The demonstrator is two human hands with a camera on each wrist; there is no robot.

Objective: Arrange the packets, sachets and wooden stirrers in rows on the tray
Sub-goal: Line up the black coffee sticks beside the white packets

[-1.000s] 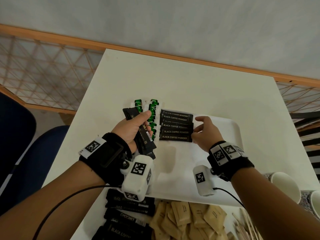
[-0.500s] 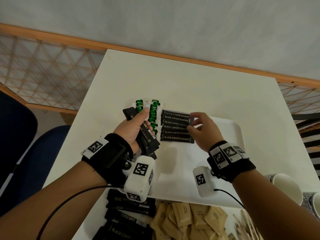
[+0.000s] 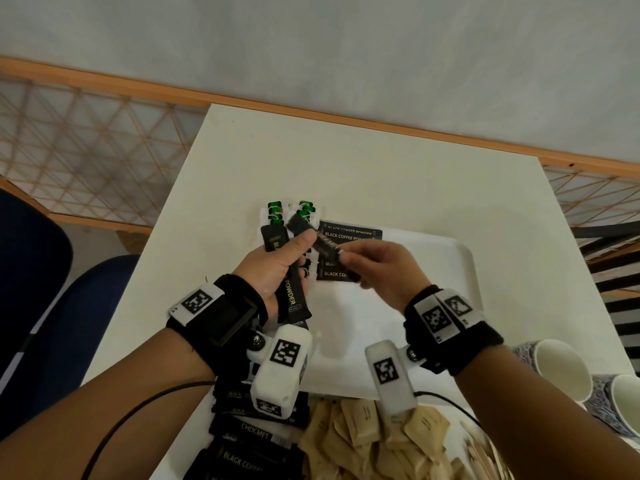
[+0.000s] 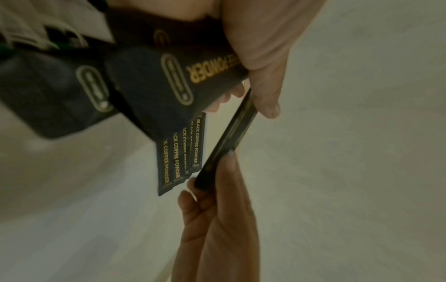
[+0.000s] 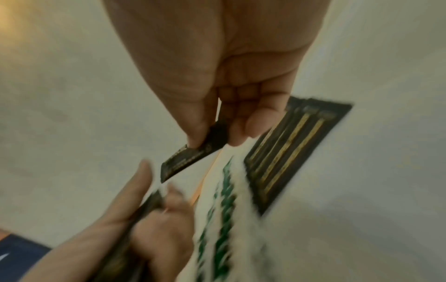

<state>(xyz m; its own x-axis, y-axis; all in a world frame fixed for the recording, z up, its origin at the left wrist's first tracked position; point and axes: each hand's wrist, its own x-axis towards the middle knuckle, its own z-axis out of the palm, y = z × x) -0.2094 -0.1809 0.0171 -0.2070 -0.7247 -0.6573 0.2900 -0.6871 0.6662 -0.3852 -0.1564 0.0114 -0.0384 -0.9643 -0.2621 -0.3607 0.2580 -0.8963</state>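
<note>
My left hand (image 3: 277,268) grips a bundle of black coffee sachets (image 3: 294,296) above the left end of the white tray (image 3: 436,271). My right hand (image 3: 346,258) pinches the end of one black sachet (image 3: 322,242) that still reaches under the left thumb. The left wrist view shows the bundle (image 4: 149,91) and that single sachet (image 4: 229,137) edge-on between both hands. On the tray lie two rows of green-and-white sachets (image 3: 275,209) and a row of black sachets (image 3: 349,233), blurred in the right wrist view (image 5: 294,145).
At the table's near edge lie a pile of black sachets (image 3: 252,438), brown packets (image 3: 374,441) and wooden stirrers (image 3: 485,459). Paper cups (image 3: 561,372) stand at the right. A blue chair (image 3: 86,306) is on the left.
My right hand left the black row on the tray, moved left to the bundle and pinched one sachet from it. The left hand rose slightly.
</note>
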